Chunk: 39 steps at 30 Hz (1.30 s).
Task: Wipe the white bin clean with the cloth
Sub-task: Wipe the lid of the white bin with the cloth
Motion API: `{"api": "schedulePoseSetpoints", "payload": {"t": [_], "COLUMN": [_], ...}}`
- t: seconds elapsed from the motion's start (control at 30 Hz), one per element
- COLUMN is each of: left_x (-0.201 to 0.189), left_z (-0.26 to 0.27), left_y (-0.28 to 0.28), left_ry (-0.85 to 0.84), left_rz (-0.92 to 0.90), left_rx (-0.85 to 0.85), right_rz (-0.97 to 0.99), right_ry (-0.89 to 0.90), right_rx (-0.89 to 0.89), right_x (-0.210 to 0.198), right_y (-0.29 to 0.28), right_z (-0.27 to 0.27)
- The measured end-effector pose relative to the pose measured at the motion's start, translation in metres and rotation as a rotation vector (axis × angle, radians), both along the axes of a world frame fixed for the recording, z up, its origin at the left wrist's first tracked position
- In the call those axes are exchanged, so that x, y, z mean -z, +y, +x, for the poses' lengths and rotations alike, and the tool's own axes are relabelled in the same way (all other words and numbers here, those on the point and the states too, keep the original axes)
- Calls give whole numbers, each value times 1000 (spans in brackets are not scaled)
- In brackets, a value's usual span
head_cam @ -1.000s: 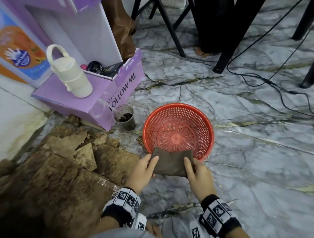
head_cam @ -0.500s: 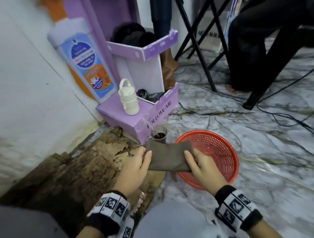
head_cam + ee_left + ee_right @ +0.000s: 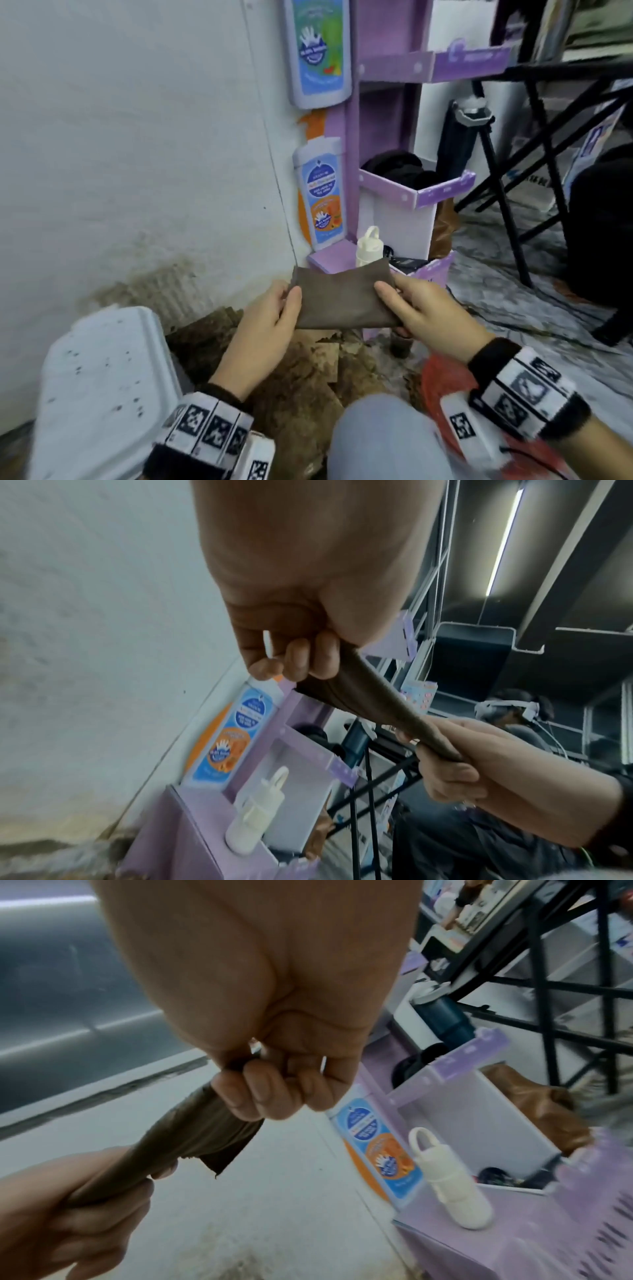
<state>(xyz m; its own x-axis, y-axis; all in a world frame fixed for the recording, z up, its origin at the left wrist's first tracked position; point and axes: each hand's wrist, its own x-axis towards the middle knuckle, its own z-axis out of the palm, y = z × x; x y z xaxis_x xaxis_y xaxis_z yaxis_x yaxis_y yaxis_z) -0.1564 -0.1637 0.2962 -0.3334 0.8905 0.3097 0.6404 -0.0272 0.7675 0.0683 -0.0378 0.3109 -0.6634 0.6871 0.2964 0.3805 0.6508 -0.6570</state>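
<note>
A folded brown cloth (image 3: 342, 298) is stretched flat between both hands in front of me. My left hand (image 3: 274, 308) pinches its left edge, thumb on top and fingers under; the left wrist view shows those fingers (image 3: 301, 658) curled round the cloth (image 3: 369, 696). My right hand (image 3: 411, 305) pinches the right edge, and in the right wrist view its fingers (image 3: 260, 1091) curl over the cloth (image 3: 192, 1139). The white bin (image 3: 102, 387), its lid speckled with dark spots, stands at the lower left beside my left wrist, untouched.
A red plastic basket (image 3: 445, 380) lies on the marble floor under my right forearm. A purple cardboard display stand (image 3: 376, 192) with a cream bottle (image 3: 368, 246) is just behind the cloth. Torn brown cardboard (image 3: 301, 370) covers the floor below; a white wall is left, black table legs (image 3: 507, 212) right.
Both hands lifted the cloth off the red basket's rim and carried it up and leftward. My view tilted up and left, bringing the white bin and wall into sight.
</note>
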Motion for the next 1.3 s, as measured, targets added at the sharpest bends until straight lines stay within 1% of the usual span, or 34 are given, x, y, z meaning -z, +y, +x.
{"api": "schedulePoseSetpoints", "payload": {"t": [0.1, 0.2, 0.33, 0.4, 0.5, 0.6, 0.7, 0.83, 1.0, 1.07, 1.17, 1.23, 1.3], "left_x": [-22, -35, -45, -44, -28, -9, 4, 10, 11, 9, 8, 11, 15], "left_z": [-17, -35, -50, -60, -90, -118, -140, -168, -204, -213, -221, -221, -220], "left_y": [-40, -78, -123, -146, -174, -195, -209, -215, -197, -186, -175, -171, -169], "left_ry": [-9, -67, -69, -28, 80, 188, 294, 401, 579, 672, 749, 759, 760], "left_rz": [7, 31, 31, 15, -72, -179, -268, -379, -463, -507, -498, -478, -455], "left_rx": [-39, -127, -246, -316, -400, -431, -443, -409, -274, -217, -171, -169, -179], "right_rz": [28, 71, 80, 73, -13, -103, -192, -265, -202, -219, -220, -130, -3], "right_ry": [-17, -40, -38, -41, -63, -84, -53, -24, -61, -126, -353, -491, -582], "right_rx": [-66, -155, -243, -285, -320, -331, -324, -266, -145, -115, -95, -89, -89], "right_x": [-27, -48, -51, -45, -27, -3, 18, 40, 65, 66, 65, 52, 33], "right_y": [-20, -44, -68, -86, -113, -138, -164, -193, -215, -223, -226, -226, -226], "right_z": [-27, -58, -100, -123, -152, -173, -190, -204, -213, -211, -207, -206, -205]}}
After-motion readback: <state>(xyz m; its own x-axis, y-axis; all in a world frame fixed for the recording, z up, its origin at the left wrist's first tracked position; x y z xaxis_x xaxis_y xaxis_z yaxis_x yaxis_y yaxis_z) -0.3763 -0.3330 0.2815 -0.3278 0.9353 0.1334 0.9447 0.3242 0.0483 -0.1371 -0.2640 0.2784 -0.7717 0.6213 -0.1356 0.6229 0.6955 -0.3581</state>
